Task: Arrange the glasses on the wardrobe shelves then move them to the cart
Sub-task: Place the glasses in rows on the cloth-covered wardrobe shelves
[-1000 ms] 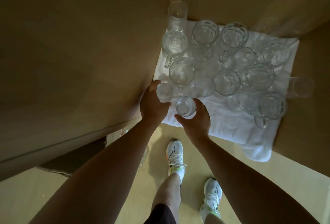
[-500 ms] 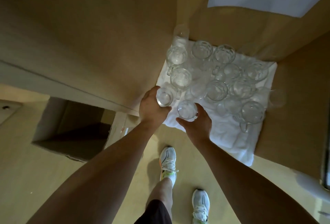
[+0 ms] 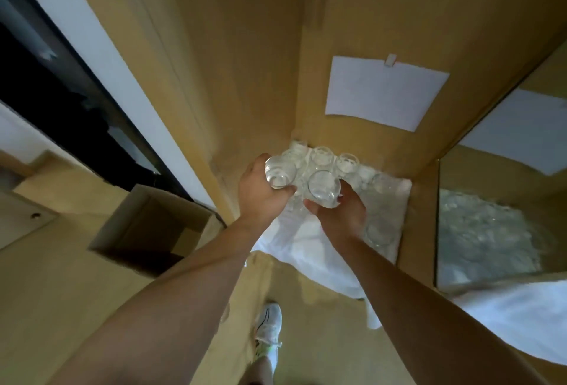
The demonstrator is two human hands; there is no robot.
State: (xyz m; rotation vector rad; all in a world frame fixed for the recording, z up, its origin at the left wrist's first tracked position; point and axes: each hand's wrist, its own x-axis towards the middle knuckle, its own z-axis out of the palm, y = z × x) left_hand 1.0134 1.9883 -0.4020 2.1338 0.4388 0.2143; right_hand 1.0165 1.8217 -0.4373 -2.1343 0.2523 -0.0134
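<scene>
Clear glass: two tumblers are held above a shelf [image 3: 420,200] of a wooden wardrobe [image 3: 245,47]. One tumbler, the left glass [image 3: 279,173], is gripped by the left hand [image 3: 260,197], fingers curled round its side. The other, the right glass [image 3: 324,189], is cradled in the right hand [image 3: 340,212], fingers wrapped beneath and beside it. Both are tilted, mouths turned toward the camera, and are seen just beside each other. A white cloth [image 3: 310,249] is spread over the shelf, its front edge hanging past the shelf lip. Further glasses [image 3: 334,160] are stood on the cloth behind and to the right of the hands; their outlines are blurred and a count cannot be given. A white paper sheet [image 3: 383,93] is fixed to the back panel. An open cardboard box [image 3: 147,225] is set on the floor to the left. A white shoe [image 3: 269,329] is seen below, between the forearms. The cart cannot be made out.
</scene>
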